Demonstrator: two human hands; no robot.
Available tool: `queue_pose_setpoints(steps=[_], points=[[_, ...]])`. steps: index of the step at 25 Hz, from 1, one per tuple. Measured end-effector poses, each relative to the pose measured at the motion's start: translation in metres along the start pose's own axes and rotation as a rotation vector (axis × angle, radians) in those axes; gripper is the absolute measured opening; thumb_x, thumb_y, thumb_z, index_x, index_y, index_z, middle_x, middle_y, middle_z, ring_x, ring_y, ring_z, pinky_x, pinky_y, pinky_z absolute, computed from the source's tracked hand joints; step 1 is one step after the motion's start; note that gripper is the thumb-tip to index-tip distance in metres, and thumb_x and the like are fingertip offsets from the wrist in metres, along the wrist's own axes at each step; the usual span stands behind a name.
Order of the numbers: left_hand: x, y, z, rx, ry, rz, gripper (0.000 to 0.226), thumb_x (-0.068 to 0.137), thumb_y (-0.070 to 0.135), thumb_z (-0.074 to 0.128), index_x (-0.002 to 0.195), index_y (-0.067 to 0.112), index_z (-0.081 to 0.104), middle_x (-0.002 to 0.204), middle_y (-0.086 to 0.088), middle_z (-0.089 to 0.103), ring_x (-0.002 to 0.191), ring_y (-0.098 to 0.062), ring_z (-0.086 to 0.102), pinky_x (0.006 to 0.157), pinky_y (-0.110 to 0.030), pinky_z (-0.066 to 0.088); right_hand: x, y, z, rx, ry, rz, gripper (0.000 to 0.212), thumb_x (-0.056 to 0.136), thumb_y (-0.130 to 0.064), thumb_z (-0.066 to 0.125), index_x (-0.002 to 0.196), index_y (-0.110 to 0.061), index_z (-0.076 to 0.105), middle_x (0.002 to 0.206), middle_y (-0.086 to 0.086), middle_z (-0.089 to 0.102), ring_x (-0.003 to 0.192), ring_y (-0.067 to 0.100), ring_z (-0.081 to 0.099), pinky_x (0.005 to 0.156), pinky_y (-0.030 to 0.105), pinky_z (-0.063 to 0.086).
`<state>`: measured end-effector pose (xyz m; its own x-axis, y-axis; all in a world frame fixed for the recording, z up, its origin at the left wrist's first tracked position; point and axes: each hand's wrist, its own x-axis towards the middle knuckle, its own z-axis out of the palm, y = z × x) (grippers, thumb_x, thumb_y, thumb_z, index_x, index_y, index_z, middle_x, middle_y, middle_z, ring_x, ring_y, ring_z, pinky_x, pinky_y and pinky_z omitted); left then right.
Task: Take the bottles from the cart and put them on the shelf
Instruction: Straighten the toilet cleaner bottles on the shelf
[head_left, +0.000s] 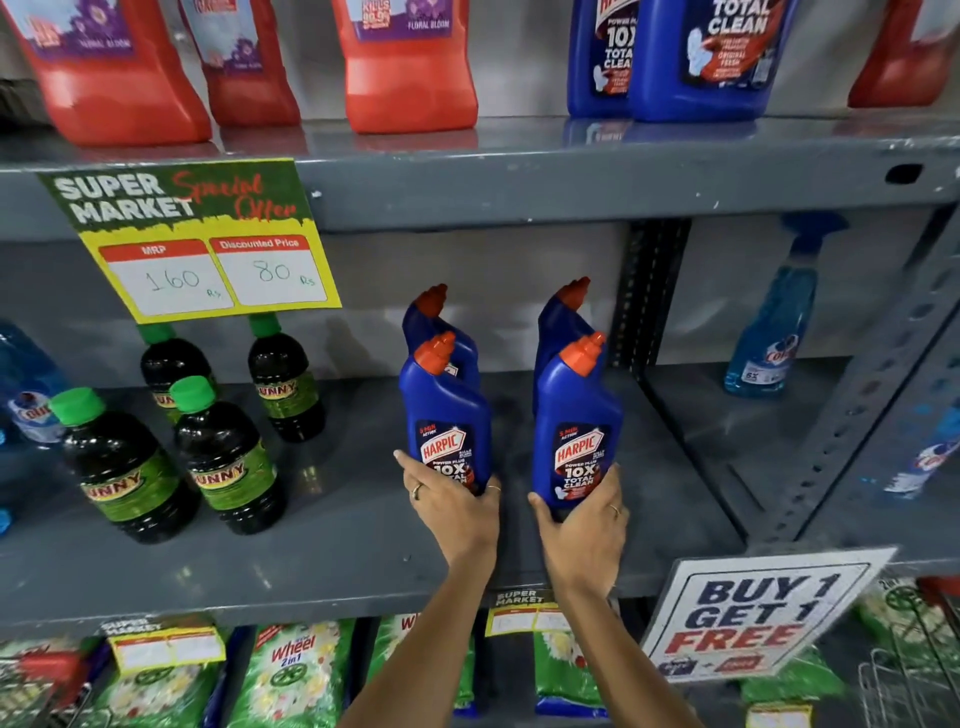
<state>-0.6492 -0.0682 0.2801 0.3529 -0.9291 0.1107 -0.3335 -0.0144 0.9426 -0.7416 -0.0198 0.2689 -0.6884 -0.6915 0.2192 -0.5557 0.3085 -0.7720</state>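
Observation:
Two blue Harpic bottles with orange-red caps stand upright on the grey middle shelf (337, 551). My left hand (452, 499) grips the base of the left front bottle (444, 410). My right hand (584, 514) grips the base of the right front bottle (576, 421). Behind each one stands another blue Harpic bottle, the left rear (436, 322) and the right rear (561, 317), partly hidden by the front ones. The cart shows only as wire (914, 670) at the bottom right.
Several dark bottles with green caps (218, 452) stand to the left on the same shelf. A blue spray bottle (769, 332) stands in the right bay beyond the upright post (649, 291). Red and blue jugs fill the upper shelf. A "Buy 1 Get 1 Free" sign (753, 613) hangs at the shelf's front edge.

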Motion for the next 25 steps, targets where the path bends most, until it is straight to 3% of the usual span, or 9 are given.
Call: queue_pose_setpoints(steps=[25], points=[[-0.013, -0.003, -0.015, 0.001, -0.078, -0.015, 0.123, 0.061, 0.026, 0.083, 0.145, 0.008, -0.005, 0.146, -0.018, 0.028, 0.131, -0.031, 0.033, 0.111, -0.042, 0.035, -0.001, 0.0, 0.0, -0.026, -0.013, 0.021, 0.104, 0.066, -0.042, 0.077, 0.14, -0.002, 0.015, 0.14, 0.023, 0.04, 0.125, 0.039, 0.041, 0.101, 0.05, 0.041]])
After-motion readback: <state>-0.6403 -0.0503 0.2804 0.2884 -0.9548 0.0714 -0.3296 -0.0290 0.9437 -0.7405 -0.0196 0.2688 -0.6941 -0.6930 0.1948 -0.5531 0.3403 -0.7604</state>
